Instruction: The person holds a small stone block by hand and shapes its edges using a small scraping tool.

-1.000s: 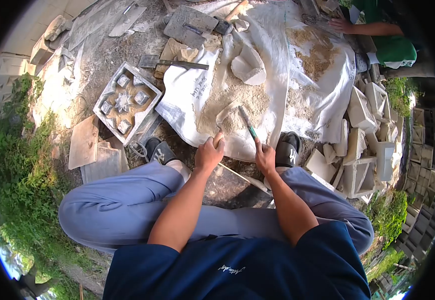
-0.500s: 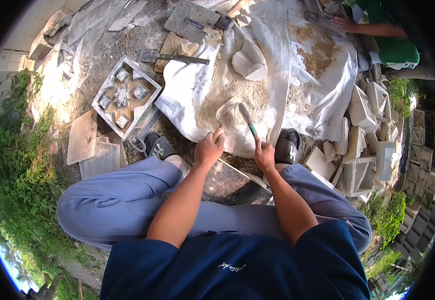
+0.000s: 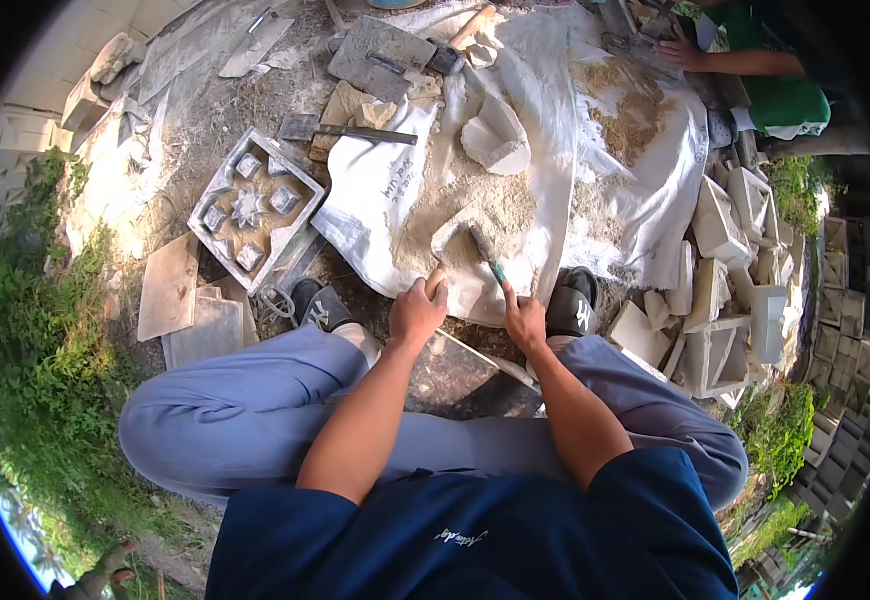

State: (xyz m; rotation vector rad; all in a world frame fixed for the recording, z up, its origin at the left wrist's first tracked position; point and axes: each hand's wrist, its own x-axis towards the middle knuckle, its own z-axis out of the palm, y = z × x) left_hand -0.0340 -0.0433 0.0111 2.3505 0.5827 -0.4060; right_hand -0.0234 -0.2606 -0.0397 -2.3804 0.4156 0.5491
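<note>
My left hand point(image 3: 419, 308) is closed round the handle of a trowel, whose blade point(image 3: 452, 236) rests in a heap of pale powder point(image 3: 515, 197) on a white sack point(image 3: 350, 210). My right hand point(image 3: 525, 316) grips the green handle of a small tool point(image 3: 490, 258). That tool's dark, narrow head lies over the trowel blade at the powder. A broken hollow pale block point(image 3: 496, 135) sits just beyond the heap. Left of the sack is a tray-like mould point(image 3: 256, 208) with a star and several raised blocks inside.
A hammer-like tool point(image 3: 367, 132) and a flat plastering trowel point(image 3: 381, 58) lie beyond the sack. Pale cast blocks point(image 3: 723, 220) are piled at the right. Boards point(image 3: 168, 285) lie at the left. Another person's hand point(image 3: 682, 55) is at the upper right.
The right tool's head has shifted slightly left and towards me over the trowel blade. Both hands keep their grips. The other person's arm has moved slightly.
</note>
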